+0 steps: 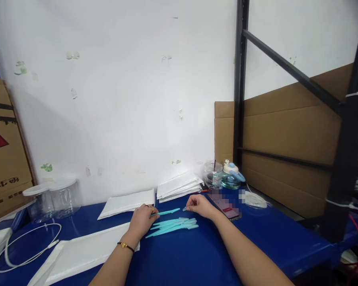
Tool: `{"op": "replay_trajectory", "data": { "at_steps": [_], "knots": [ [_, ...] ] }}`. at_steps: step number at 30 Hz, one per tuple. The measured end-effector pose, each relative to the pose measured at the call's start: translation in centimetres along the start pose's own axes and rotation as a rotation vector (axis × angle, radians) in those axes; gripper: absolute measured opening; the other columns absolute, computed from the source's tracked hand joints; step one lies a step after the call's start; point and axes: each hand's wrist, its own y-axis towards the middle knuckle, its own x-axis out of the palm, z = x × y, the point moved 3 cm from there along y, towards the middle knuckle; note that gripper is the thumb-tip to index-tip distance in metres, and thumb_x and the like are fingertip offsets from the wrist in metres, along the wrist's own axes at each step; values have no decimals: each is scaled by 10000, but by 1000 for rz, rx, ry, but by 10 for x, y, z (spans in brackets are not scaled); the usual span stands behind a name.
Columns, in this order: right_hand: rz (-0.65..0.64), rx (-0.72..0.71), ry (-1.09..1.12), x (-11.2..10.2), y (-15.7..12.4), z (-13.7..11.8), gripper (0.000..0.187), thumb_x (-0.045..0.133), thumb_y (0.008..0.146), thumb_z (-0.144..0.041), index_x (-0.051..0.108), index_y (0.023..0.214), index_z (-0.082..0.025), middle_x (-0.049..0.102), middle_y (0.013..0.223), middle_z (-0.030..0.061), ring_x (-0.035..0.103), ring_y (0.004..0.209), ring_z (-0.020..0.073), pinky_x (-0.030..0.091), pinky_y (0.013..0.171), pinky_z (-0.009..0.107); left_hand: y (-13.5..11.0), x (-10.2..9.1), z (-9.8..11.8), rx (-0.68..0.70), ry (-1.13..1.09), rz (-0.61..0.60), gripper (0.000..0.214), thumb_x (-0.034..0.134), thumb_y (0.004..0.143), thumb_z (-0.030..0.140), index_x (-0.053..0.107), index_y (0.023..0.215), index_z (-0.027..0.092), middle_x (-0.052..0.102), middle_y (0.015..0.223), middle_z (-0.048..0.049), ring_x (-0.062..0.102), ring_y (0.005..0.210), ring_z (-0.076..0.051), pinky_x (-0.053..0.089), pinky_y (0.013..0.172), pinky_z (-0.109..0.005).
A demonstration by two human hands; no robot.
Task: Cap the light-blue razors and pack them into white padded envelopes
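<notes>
Slim turquoise sticks that look like eyebrow razors lie in a loose pile on the blue tabletop. My left hand is closed on the handle of one more turquoise eyebrow razor, whose blade end points right, above the pile. A small clear cap is pinched between the thumb and fingers of my right hand, just right of that blade end, with a narrow gap between them. Several razors in the pile have pale, see-through caps on their right ends.
White padded mailers lie at left, behind my left hand and in a stack by the wall. A phone, plastic cup and bottle are right. Clear jars and a white cable are left.
</notes>
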Motion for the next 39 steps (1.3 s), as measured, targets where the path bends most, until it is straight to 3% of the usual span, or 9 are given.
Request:
{"op": "replay_trajectory", "data": {
  "at_steps": [3,7,12,16,22,26,32,39],
  "knots": [
    [16,-1,-44,-4,-1,6,108,675,700,-245,666,733,-142,639,634,8,570,602,132,440,567,223,-1,2,-12,-26,-31,-12,174,536,797,308,694,857,267,664,944,-13,541,963,-210,363,801,-287],
    [16,-51,-126,-5,-7,-7,106,685,704,-265,693,746,-168,640,798,30,574,715,152,441,659,247,-3,2,-12,-8,-88,31,277,582,759,351,654,1017,282,636,952,-29,547,943,-209,373,798,-290],
    [-107,-107,-200,3,-13,-24,129,753,635,-305,719,711,-207,620,818,18,563,787,171,424,675,236,-8,4,2,88,-187,-69,202,579,731,398,671,839,253,620,840,-1,561,813,-173,383,704,-250],
    [-138,-117,-224,8,-13,-25,99,744,648,-283,722,707,-207,620,816,15,562,769,163,417,659,229,-7,10,5,69,-226,-146,192,527,747,350,659,804,223,620,746,8,557,700,-150,366,609,-230],
    [-84,-135,-207,3,-10,-24,39,717,696,-247,725,696,-209,638,785,8,585,747,149,430,673,223,-5,1,7,69,-139,-74,159,503,773,286,649,769,222,638,763,6,565,726,-158,353,647,-238],
    [-3,-88,-226,-9,-8,-13,64,695,716,-242,717,683,-192,641,775,14,586,745,151,429,689,232,-5,-11,-6,-9,-22,22,154,493,787,242,643,755,235,655,823,-1,573,845,-180,350,728,-255],
    [81,-5,-284,-17,-10,-8,125,696,701,-304,711,760,-194,640,865,32,573,776,172,410,705,262,-6,-9,-16,-54,-69,7,148,546,755,283,655,848,247,641,829,-2,574,805,-175,363,695,-253],
    [-106,-16,-283,6,-16,-31,120,740,635,-330,710,677,-222,621,853,5,580,812,180,395,747,269,-8,4,-1,44,-165,-107,153,597,705,347,665,789,239,623,805,5,570,777,-162,368,656,-230]
  ]
}}
